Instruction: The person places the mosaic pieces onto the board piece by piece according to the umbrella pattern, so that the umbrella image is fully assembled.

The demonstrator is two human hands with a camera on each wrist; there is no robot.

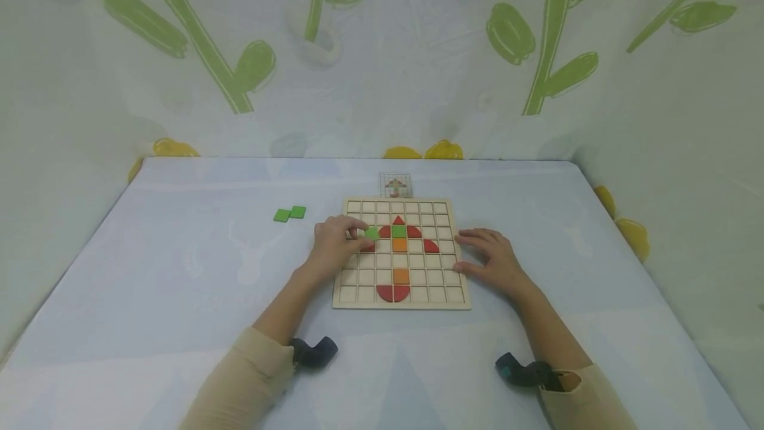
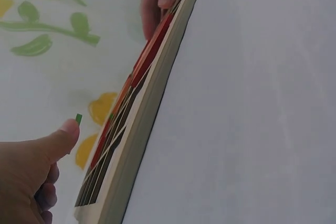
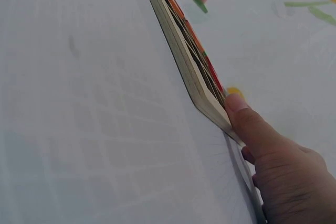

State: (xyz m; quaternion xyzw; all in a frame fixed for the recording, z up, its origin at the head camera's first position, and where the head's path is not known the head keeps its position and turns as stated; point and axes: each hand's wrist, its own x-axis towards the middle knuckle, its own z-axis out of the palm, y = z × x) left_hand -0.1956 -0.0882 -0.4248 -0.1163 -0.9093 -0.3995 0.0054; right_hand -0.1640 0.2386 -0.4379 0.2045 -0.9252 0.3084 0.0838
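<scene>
My left hand [image 1: 337, 242] pinches a green square tile [image 1: 371, 233] between thumb and fingers, over the left part of a wooden grid board [image 1: 358, 295]. The tile's thin edge [image 2: 79, 119] shows past the thumb in the left wrist view. On the board, a red triangle [image 1: 398, 220] tops a green square [image 1: 398, 231] and an orange square [image 1: 400, 245]. Red curved pieces [image 1: 431, 246] lie to either side. Lower down, another orange square [image 1: 401, 276] sits above two red quarter-rounds [image 1: 393, 293]. My right hand [image 1: 492, 261] touches the board's right edge, its thumb [image 3: 238, 103] at the rim.
Two more green tiles [image 1: 282, 215] lie on the white table left of the board, corner to corner. Behind the board's far edge is a small pattern card [image 1: 396, 185]. A wall with painted leaves [image 1: 510, 33] rises at the table's back.
</scene>
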